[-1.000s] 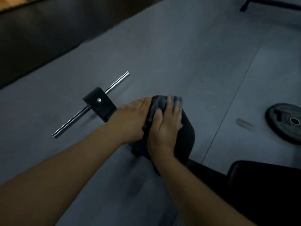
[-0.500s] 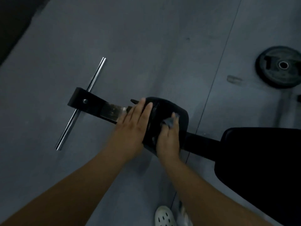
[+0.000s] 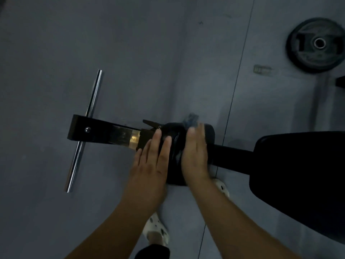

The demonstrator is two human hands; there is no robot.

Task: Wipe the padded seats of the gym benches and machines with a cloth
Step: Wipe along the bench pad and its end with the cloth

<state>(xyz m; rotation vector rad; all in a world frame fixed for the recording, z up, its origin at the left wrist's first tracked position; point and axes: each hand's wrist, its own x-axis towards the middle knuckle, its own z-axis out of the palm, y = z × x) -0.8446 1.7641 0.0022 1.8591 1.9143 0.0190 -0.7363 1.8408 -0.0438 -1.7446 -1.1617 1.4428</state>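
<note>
A small black padded seat [image 3: 175,171] sits on the bench frame at the centre. My right hand [image 3: 195,156] lies flat on the pad with straight fingers, pressing a dark grey cloth [image 3: 190,119] whose edge pokes out beyond the fingertips. My left hand [image 3: 151,161] rests flat on the pad's left side, fingers straight and reaching toward the adjustment bracket. The larger black back pad [image 3: 302,176] lies to the right, joined by a black bar.
The bench's black foot beam [image 3: 87,130] carries a chrome crossbar [image 3: 84,131] on the grey floor at left. A black weight plate [image 3: 316,44] lies at the upper right. My white perforated shoes [image 3: 155,229] stand below the pad.
The view has swung to look straight down. My right hand slid with the cloth toward the pad's far right side. My left hand stays flat on the left side.
</note>
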